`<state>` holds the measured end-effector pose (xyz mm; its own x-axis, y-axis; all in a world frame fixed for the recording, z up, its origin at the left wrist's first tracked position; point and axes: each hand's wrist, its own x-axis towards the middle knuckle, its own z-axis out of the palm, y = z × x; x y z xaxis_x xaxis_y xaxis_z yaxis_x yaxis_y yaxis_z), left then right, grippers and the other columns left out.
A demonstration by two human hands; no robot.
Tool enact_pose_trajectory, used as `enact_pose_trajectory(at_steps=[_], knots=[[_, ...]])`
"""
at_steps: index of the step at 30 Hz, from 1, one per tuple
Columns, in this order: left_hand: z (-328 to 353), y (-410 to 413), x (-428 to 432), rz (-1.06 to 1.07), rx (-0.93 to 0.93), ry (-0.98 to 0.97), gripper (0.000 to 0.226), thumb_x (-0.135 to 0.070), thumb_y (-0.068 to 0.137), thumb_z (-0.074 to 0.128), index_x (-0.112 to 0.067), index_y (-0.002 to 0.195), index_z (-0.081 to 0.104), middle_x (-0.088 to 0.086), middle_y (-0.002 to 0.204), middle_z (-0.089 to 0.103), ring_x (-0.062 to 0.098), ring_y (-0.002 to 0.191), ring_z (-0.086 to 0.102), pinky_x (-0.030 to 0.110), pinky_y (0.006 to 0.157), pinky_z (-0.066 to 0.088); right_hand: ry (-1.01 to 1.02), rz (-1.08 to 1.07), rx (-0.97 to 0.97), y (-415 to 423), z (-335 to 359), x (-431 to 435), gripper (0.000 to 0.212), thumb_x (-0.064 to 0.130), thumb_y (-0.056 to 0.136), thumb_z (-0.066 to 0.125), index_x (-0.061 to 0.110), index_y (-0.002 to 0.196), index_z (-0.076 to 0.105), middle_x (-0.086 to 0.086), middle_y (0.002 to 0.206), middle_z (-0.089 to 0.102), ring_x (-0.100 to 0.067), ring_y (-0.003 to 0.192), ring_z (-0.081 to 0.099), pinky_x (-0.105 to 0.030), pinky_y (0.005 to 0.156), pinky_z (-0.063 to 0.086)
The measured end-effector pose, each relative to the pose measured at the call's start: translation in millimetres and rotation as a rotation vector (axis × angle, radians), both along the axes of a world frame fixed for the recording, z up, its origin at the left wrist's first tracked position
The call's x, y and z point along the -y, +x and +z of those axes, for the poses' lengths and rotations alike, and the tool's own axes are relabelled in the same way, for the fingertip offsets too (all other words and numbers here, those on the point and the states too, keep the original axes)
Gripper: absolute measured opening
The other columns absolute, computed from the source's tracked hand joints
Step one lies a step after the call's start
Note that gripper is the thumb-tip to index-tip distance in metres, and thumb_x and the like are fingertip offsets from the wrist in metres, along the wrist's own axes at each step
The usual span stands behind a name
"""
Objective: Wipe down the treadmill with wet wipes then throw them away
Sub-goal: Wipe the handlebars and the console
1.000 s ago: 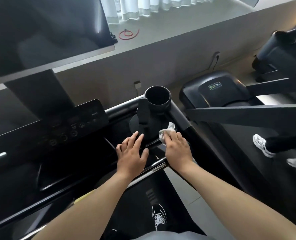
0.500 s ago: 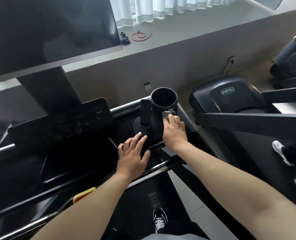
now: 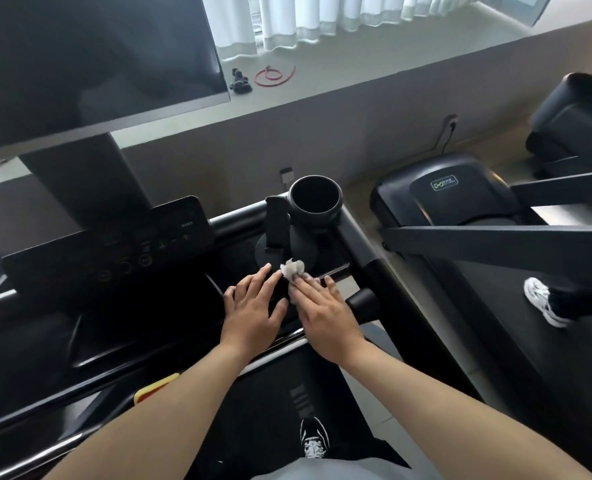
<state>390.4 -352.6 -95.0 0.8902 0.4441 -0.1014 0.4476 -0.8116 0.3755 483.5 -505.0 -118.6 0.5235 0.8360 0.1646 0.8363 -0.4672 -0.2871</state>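
The black treadmill (image 3: 358, 237) fills the lower frame, cup holder (image 3: 317, 220) at centre. Just below it the left hand (image 3: 253, 317) lies flat, grip released; the right hand (image 3: 325, 320), grip unclenched, presses a crumpled wet wipe (image 3: 292, 270) onto the tray (image 3: 332, 254) with straight fingers (image 3: 308, 289)

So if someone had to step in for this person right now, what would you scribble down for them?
Left hand: flat, fingers straight, resting on the black treadmill console, holding nothing.
Right hand: fingers straight, pressing the crumpled white wet wipe onto the console at the foot of the round black cup holder.
Done: which parts are already wiped cannot be told.
Left: finish wiping, then throw the wipe away; no bin in view.
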Motion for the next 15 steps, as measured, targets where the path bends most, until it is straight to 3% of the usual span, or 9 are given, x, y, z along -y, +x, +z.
enact_pose_trajectory(at_steps=[3,5,9,15], knots=[[1.0,-0.2,0.0,0.004,0.0,-0.018,0.058,-0.052,0.103,0.039,-0.041,0.158,0.021,-0.019,0.166,0.009,0.009,0.15,0.006,0.037,0.12,-0.004,-0.117,-0.072,-0.111,17.9,11.7,-5.3,0.061,0.041,0.104,0.012,0.017,0.16,0.022,0.001,0.168,0.012,-0.011,0.155,0.001,-0.041,0.125,-0.009],[1.0,-0.3,-0.3,0.003,0.004,-0.032,0.059,-0.051,0.103,0.04,-0.041,0.158,0.021,-0.02,0.166,0.009,0.01,0.151,0.005,0.037,0.12,-0.005,-0.161,-0.188,-0.216,38.2,20.4,-8.2,0.061,0.044,0.107,0.01,0.017,0.161,0.005,0.003,0.169,-0.005,-0.011,0.154,-0.01,-0.038,0.123,-0.014],[0.8,-2.8,-1.1,-0.004,0.026,-0.068,0.06,-0.049,0.104,0.042,-0.039,0.159,0.021,-0.019,0.167,0.009,0.01,0.153,0.005,0.037,0.121,-0.005,-0.207,-0.303,-0.295,49.7,27.2,-14.7,0.065,0.046,0.108,0.017,0.015,0.161,-0.001,0.0,0.168,-0.011,-0.011,0.153,-0.016,-0.038,0.123,-0.015],[7.1,-7.5,-4.4,0.067,0.156,-0.247,0.066,-0.031,0.102,0.053,-0.027,0.16,0.023,-0.012,0.166,0.019,0.009,0.153,0.012,0.036,0.126,0.002,-0.174,-0.218,-0.289,22.6,23.2,-29.3,0.06,0.039,0.109,0.018,0.015,0.161,0.002,0.002,0.168,-0.012,-0.012,0.152,-0.02,-0.041,0.123,-0.017]])
